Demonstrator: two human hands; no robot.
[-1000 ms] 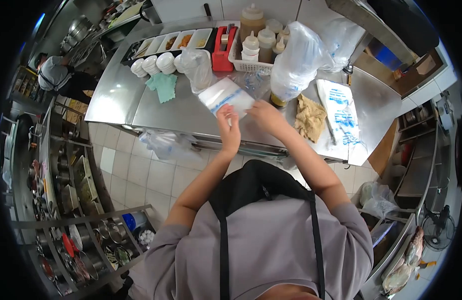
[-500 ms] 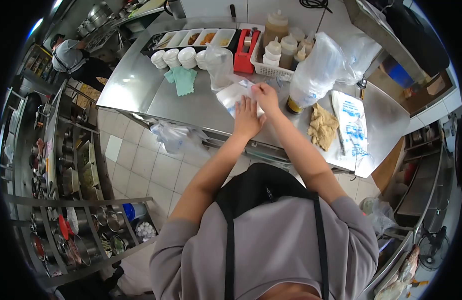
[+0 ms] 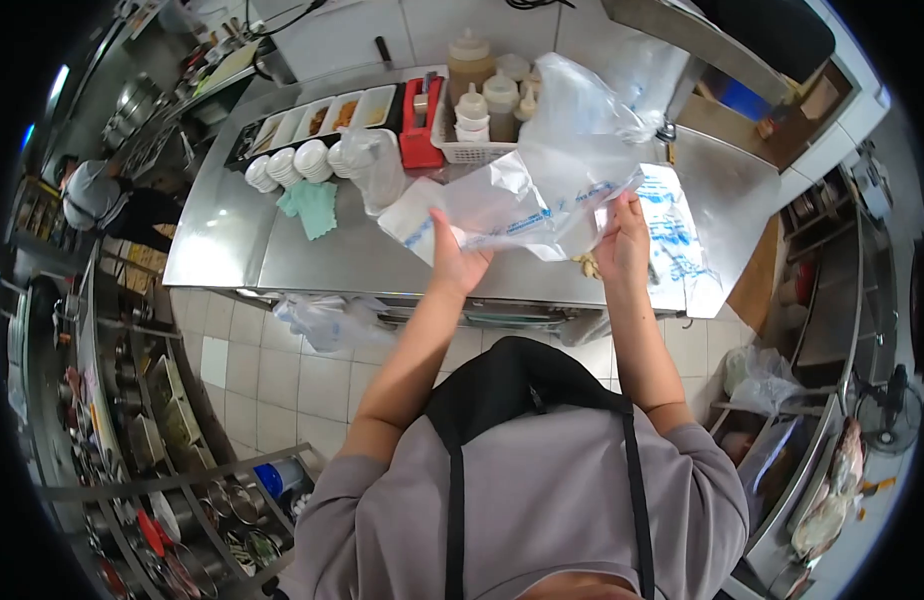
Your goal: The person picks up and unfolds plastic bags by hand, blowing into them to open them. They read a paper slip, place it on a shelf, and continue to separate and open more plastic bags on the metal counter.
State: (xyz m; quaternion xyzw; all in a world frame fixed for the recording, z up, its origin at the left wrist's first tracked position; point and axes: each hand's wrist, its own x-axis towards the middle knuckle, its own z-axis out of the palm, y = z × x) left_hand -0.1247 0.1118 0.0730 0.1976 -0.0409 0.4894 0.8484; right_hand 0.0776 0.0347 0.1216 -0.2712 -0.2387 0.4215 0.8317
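Observation:
Between my hands a clear plastic bag with blue print is stretched out above the steel counter. My left hand grips its left part, thumb on top and the other fingers hidden beneath. Toward the left the plastic runs to a white, blue-printed end. My right hand pinches the right edge of the bag between thumb and fingers. Just behind the left end stands a clear plastic cup-like bag. A flat white bag pack with blue print lies right of my right hand.
On the counter stand stacked white dishes, a green cloth, food trays, a red dispenser and a basket of squeeze bottles. A person works at the far left. Shelves flank me.
My right hand has moved right, drawing the bag out wide. My left hand has gone from lying flat on the white plastic to gripping it. The view has shifted right.

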